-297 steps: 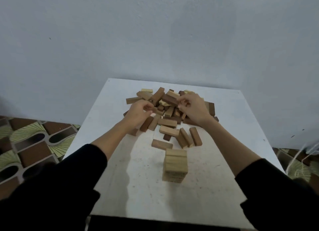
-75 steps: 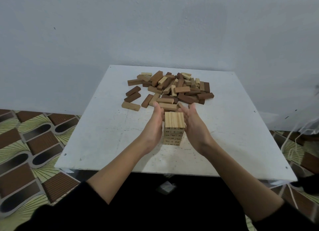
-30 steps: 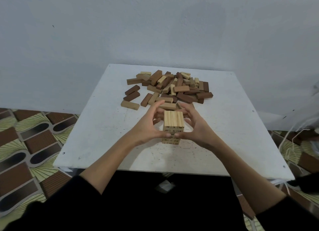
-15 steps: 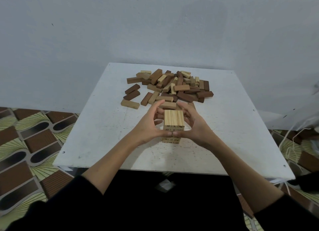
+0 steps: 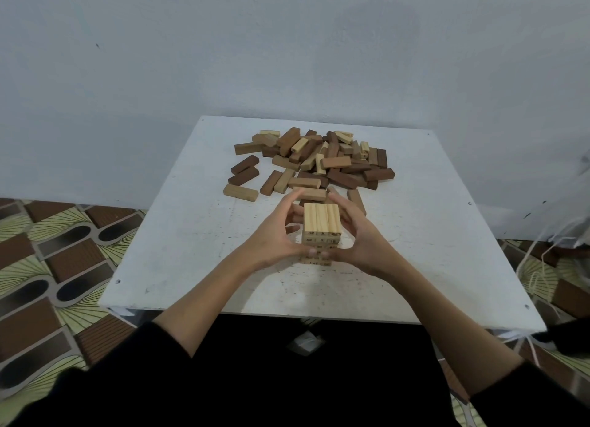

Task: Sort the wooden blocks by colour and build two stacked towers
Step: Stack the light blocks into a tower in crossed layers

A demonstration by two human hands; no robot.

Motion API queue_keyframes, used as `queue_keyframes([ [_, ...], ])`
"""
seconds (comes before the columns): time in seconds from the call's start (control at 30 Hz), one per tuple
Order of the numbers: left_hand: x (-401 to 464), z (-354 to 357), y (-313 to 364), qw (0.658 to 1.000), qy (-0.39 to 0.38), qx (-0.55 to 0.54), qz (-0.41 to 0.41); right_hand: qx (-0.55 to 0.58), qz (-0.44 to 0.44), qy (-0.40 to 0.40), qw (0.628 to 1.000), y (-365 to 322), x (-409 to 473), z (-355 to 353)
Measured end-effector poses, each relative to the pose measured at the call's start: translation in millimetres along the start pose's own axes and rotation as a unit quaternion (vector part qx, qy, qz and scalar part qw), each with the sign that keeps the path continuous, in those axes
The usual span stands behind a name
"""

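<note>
One tower (image 5: pixel 321 231) of pale blocks stands on the white table (image 5: pixel 178 244), near the front centre; its top layer shows three blocks side by side, and printed numbers mark the near faces of the layers below. How many layers it has cannot be told, since the thumbs cover its lower part. Two hands enclose it. The left hand (image 5: pixel 275 235) grasps the tower's left side with fingers curled behind and thumb across the front; the right hand (image 5: pixel 362 236) grasps the right side the same way, and the two thumb tips nearly meet at the front face. Both sleeves are black.

Compared with the frame half a second earlier, hands and tower keep the same pose and place; 2.5 seconds earlier the palms were flat and open on either side of the tower, without thumbs wrapped in front.

Behind the tower, toward the wall, lies one loose pile (image 5: pixel 319 161) of mixed pale and dark brown blocks, too jumbled for a count. Left of the pile, two dark blocks (image 5: pixel 244 169) lie parallel and a single pale block (image 5: pixel 240 192) lies just in front of them, all apart from the tower. The pile's nearest blocks are partly hidden by the fingertips. Patterned floor tiles (image 5: pixel 57 267) show on the left; white cords (image 5: pixel 539 267) hang at the right edge.
</note>
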State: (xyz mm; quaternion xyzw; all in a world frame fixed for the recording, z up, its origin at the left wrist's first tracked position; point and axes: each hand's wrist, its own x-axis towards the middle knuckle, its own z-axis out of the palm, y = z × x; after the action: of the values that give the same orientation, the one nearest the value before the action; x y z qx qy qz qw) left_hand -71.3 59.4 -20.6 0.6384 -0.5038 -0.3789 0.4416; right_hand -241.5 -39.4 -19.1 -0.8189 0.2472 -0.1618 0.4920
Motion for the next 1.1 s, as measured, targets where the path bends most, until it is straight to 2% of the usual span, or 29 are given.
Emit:
queue_keyframes([
  [0.5, -3, 2, 3, 1.000, 0.005, 0.001, 0.012, 0.000, 0.012, 0.019, 1.000, -3, 1, 2],
  [0.73, -8, -9, 15, 0.999, -0.032, 0.004, 0.022, 0.013, 0.028, -0.003, 1.000, -21, -1, -8],
  [0.83, -10, -22, 33, 0.998, -0.038, -0.017, 0.040, 0.067, 0.002, -0.005, 0.998, -45, 0, -19],
  [0.9, -3, -33, 42, 0.999, -0.014, -0.031, 0.041, 0.101, -0.019, 0.022, 0.994, -56, 10, -28],
  [0.97, 6, -42, 46, 0.999, 0.015, -0.030, 0.041, 0.098, -0.020, 0.083, 0.991, -57, 25, -36],
  [1.1, 38, -51, 40, 0.999, 0.043, 0.020, 0.022, -0.029, -0.004, 0.175, 0.984, -42, 73, -45],
])
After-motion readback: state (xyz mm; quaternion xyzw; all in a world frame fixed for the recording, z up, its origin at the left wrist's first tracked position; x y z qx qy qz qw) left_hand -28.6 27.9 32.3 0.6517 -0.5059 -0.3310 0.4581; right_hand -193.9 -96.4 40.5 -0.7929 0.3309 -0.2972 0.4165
